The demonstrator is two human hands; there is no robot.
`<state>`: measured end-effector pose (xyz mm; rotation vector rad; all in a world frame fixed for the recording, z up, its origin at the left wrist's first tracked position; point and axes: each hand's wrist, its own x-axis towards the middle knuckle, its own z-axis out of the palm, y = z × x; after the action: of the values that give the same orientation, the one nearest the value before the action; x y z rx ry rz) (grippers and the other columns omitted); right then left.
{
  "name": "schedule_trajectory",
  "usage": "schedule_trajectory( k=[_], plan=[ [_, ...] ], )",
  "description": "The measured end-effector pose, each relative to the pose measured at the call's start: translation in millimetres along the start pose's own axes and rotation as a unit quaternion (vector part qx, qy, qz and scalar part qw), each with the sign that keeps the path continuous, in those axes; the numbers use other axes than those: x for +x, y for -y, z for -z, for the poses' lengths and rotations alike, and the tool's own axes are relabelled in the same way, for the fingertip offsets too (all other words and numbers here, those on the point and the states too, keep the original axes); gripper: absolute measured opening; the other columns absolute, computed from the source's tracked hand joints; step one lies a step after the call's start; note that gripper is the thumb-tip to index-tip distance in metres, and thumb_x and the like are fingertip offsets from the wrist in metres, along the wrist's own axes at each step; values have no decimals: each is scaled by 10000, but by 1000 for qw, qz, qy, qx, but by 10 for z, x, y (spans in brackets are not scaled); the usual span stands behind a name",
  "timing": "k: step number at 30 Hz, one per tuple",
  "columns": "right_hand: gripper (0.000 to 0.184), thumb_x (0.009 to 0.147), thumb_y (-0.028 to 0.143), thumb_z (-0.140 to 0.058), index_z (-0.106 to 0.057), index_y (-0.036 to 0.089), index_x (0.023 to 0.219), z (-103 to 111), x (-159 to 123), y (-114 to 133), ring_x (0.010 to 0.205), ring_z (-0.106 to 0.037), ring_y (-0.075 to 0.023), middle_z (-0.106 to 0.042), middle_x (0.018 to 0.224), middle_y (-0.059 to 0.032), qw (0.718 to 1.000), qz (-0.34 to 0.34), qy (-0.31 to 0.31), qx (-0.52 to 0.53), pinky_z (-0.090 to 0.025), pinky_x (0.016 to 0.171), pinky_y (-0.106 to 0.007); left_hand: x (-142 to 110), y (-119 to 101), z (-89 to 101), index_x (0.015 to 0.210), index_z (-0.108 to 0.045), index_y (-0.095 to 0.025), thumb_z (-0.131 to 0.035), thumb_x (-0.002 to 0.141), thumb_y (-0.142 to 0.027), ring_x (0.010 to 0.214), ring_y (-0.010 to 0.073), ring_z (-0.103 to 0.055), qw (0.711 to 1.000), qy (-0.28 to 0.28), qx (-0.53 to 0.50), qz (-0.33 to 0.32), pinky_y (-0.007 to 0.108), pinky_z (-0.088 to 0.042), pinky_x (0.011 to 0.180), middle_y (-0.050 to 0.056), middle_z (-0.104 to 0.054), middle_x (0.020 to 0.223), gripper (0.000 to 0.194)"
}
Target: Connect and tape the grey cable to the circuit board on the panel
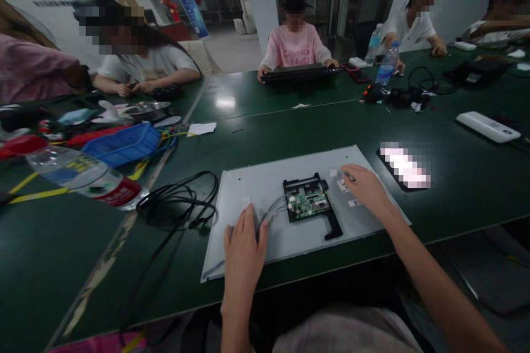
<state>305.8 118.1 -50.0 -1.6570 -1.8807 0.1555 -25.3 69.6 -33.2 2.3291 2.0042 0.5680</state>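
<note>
A pale grey flat display panel [265, 187] lies back side up on the green table before me. On its middle sits a black bracket [333, 226] with a green circuit board [308, 205]. Thin grey cables [276, 207] run from the board toward my left hand [244, 245], which rests on the panel's left part with its fingers stretched out. Over the right part, near several small white labels [343, 185], my right hand [364, 187] has its fingers curled together. A small dark bit shows at those fingertips; whether it is a held object I cannot make out.
Black cables [182, 198] are coiled left of the panel, beside a water bottle [91, 174] and a blue tray [122, 143]. A phone [403, 165] lies to the right, a white device [488, 127] farther off. Other people sit around the table; one holds a black panel [302, 73].
</note>
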Motion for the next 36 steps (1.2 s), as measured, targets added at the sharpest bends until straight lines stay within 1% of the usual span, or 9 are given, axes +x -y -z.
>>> schedule_trajectory(
  k=[3, 7, 11, 15, 19, 23, 29, 33, 36],
  plan=[
    [314, 891, 218, -470, -650, 182, 1145, -13, 9, -2, 1107, -600, -240, -659, 1177, -118, 1000, 12, 16, -8, -474, 957, -431, 25, 49, 9, 1400, -367, -147, -345, 964, -393, 1287, 283, -490, 1000, 22, 8, 8, 552, -333, 1072, 172, -537, 1371, 500],
    [300, 881, 217, -516, -649, 190, 1148, 6, 60, 14, 1131, -587, -247, -646, 1205, -116, 997, 51, 55, -35, -463, 970, -444, 73, 18, 9, 1401, -374, -142, -358, 960, -417, 1303, 295, -471, 1000, 16, 11, 2, 562, -328, 1073, 181, -528, 1377, 520],
    [264, 872, 172, -533, -666, 174, 1100, 49, 150, 52, 1076, -610, -246, -669, 1147, -122, 988, 94, 93, -74, -478, 927, -415, 97, -78, 13, 1403, -381, -154, -371, 953, -437, 1334, 323, -426, 1000, -5, 15, 0, 603, -308, 1069, 187, -513, 1390, 532],
    [244, 872, 108, -499, -687, 158, 1020, 57, 234, 90, 968, -642, -237, -701, 1031, -121, 981, 105, 110, -117, -487, 844, -372, 100, -248, 13, 1392, -399, -146, -374, 953, -426, 1361, 334, -384, 999, -30, 18, -8, 612, -278, 1084, 182, -492, 1411, 520],
    [253, 880, 86, -473, -697, 163, 968, 39, 274, 91, 918, -651, -227, -714, 958, -109, 978, 87, 112, -153, -476, 806, -343, 94, -469, -51, 1393, -397, -156, -396, 952, -408, 1380, 301, -362, 997, -12, -7, -77, 559, -309, 1097, 159, -466, 1439, 508],
    [236, 898, 120, -482, -708, 176, 940, 52, 295, 118, 936, -649, -225, -721, 950, -102, 984, 64, 96, -138, -472, 820, -332, 104, -659, -177, 1397, -385, -164, -425, 946, -389, 1384, 276, -361, 991, 13, -30, -129, 512, -326, 1111, 142, -448, 1456, 505],
    [253, 932, 167, -458, -700, 177, 1006, 60, 436, 410, 1015, -626, -223, -710, 1047, -97, 987, 97, 81, -95, -464, 887, -341, 115, -718, -298, 1384, -398, -158, -461, 930, -332, 1385, 295, -356, 989, 12, -35, -143, 535, -322, 1111, 157, -418, 1472, 490],
    [225, 898, 115, -487, -702, 164, 941, -35, 531, 645, 992, -630, -216, -713, 996, -108, 975, 139, 141, -101, -459, 888, -320, 106, -702, -298, 1393, -383, -147, -458, 931, -332, 1387, 295, -350, 989, 17, -36, -146, 539, -318, 1113, 164, -407, 1477, 504],
    [214, 877, 100, -504, -703, 169, 915, -121, 533, 714, 961, -638, -208, -714, 940, -108, 970, 140, 171, -99, -463, 877, -311, 103, -707, -291, 1392, -383, -144, -455, 932, -336, 1390, 294, -345, 989, 21, -34, -144, 534, -316, 1115, 163, -406, 1478, 504]
  ],
)
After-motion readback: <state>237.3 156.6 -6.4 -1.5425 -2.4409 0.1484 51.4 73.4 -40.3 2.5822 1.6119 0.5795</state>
